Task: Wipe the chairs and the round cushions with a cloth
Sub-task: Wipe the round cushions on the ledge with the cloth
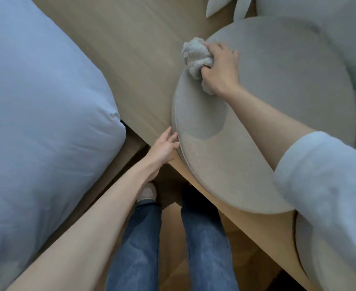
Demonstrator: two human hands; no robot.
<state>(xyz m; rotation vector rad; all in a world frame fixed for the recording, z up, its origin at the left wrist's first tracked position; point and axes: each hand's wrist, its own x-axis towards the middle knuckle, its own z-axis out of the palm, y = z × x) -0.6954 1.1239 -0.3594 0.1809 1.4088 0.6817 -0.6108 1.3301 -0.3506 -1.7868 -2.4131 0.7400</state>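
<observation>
A large round grey cushion [277,106] lies on a light wooden bench [135,66]. My right hand [220,69] grips a crumpled grey cloth [196,56] and presses it on the cushion's far left edge. A darker damp patch [202,114] shows on the cushion below the cloth. My left hand [164,147] rests with straight fingers against the cushion's near left rim. A second round cushion [328,255] peeks in at the lower right, partly hidden by my white sleeve.
A big pale blue pillow [38,122] fills the left side. More pale cushions [328,24] sit at the top right behind the round one. My legs in jeans [204,248] stand on a wooden floor below the bench's edge.
</observation>
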